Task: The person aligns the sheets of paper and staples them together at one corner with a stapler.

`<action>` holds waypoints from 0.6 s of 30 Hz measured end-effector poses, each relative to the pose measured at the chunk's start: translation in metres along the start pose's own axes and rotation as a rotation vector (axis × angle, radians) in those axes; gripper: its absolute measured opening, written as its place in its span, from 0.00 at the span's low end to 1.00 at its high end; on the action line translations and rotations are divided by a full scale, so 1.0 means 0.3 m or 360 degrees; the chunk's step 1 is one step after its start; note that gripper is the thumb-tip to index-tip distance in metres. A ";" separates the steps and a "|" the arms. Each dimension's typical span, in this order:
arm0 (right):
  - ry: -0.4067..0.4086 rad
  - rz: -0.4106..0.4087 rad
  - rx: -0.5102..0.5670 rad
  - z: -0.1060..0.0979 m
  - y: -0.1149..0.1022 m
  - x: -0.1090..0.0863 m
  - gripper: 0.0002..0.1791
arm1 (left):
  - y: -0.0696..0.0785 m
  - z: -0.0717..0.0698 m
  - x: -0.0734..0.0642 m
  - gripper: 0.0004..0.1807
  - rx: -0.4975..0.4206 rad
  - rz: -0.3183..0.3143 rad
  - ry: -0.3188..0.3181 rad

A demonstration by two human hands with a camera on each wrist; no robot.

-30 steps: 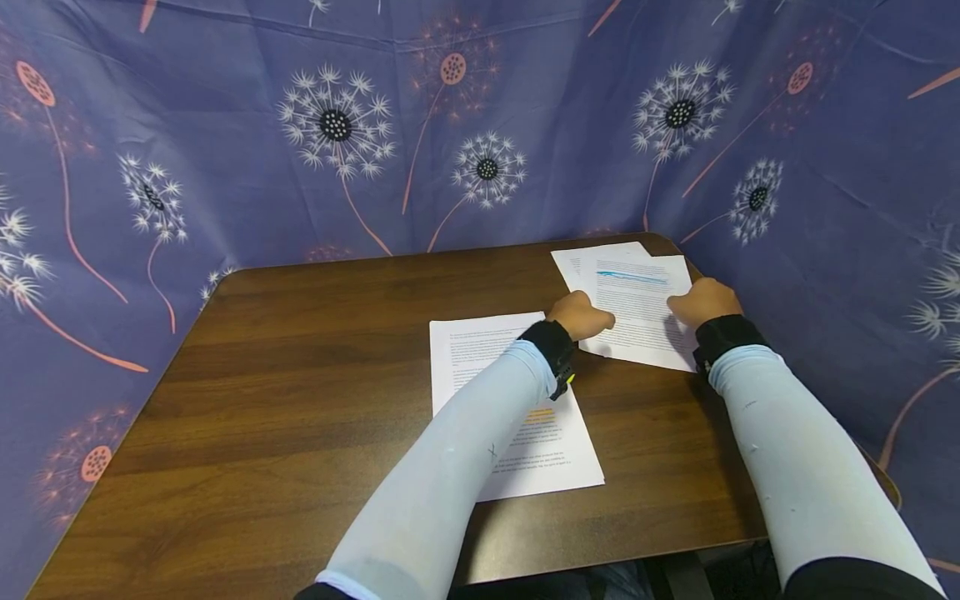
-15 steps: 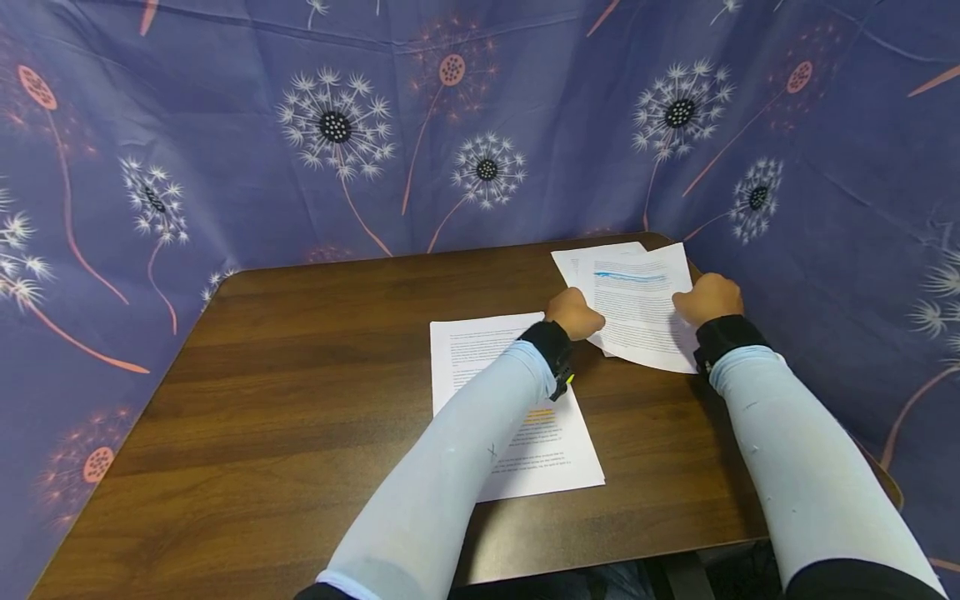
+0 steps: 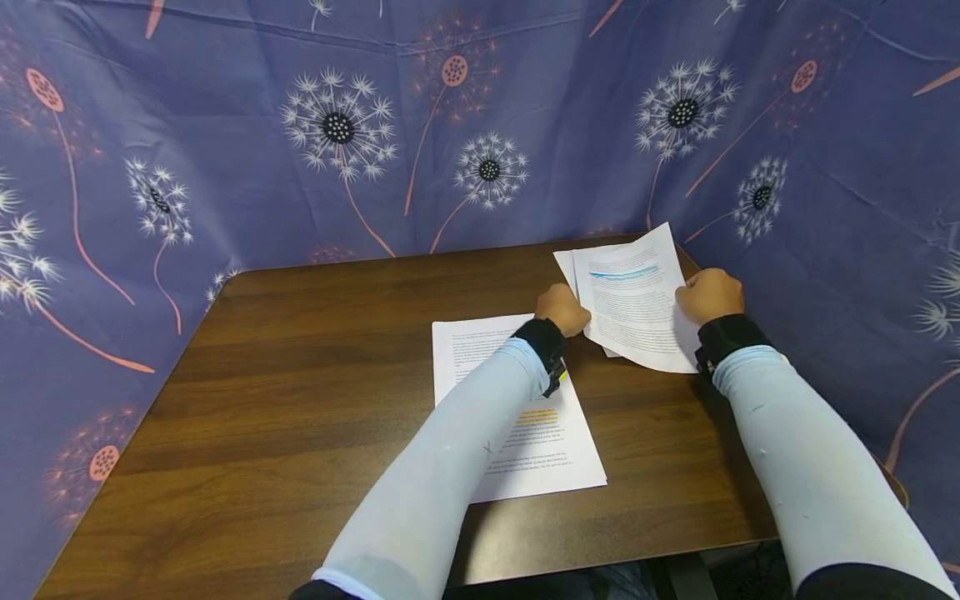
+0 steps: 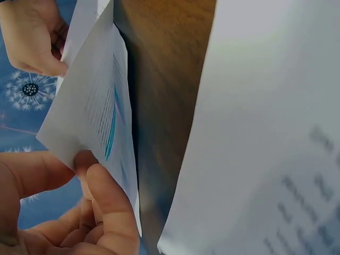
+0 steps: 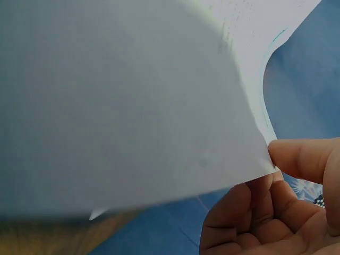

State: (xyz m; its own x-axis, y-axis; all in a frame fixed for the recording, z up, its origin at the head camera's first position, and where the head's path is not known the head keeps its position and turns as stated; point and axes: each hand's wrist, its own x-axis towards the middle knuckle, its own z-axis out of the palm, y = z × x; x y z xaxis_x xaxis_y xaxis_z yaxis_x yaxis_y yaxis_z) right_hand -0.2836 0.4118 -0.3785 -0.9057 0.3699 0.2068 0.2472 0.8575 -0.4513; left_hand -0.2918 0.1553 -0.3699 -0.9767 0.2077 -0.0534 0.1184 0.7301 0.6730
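A printed sheet of paper [image 3: 630,304] with blue marker strokes near its top is raised at the back right, its far corner lifted and its surface bowed. My left hand [image 3: 562,310] pinches its left edge between thumb and fingers, as the left wrist view shows of the paper [image 4: 87,114]. On the opposite side, my right hand [image 3: 711,297] holds the right edge, thumb on one face and curled fingers behind it in the right wrist view. Partly hidden beneath lies another white sheet [image 3: 564,265], its left corner poking out.
Nearer me, a printed page [image 3: 551,462] with orange highlighting lies on the brown wooden table [image 3: 315,400], partly covered by my left forearm. A blue dandelion-print cloth [image 3: 420,150] hangs behind the table and along its right side.
The blue-marked sheet has lifted off the page below, its far right corner rising and its surface bending. My left hand has moved slightly left with its edge; the right hand has risen a little.
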 end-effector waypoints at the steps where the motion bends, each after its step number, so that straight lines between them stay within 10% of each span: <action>1: 0.0012 -0.0013 0.0005 -0.002 -0.004 -0.002 0.20 | 0.000 -0.011 -0.008 0.15 0.0015 0.0009 0.0000; 18: 0.0101 -0.0091 0.0124 -0.065 -0.109 -0.036 0.21 | -0.059 -0.207 -0.026 0.10 -0.0107 0.0084 -0.0038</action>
State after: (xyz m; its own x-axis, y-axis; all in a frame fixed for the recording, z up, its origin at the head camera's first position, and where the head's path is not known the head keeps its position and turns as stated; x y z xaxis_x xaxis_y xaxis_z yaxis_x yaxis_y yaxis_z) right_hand -0.2752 0.3867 -0.3492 -0.8934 0.3450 0.2877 0.1657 0.8483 -0.5029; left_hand -0.2975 0.1004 -0.3355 -0.9649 0.2606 -0.0335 0.1565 0.6724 0.7234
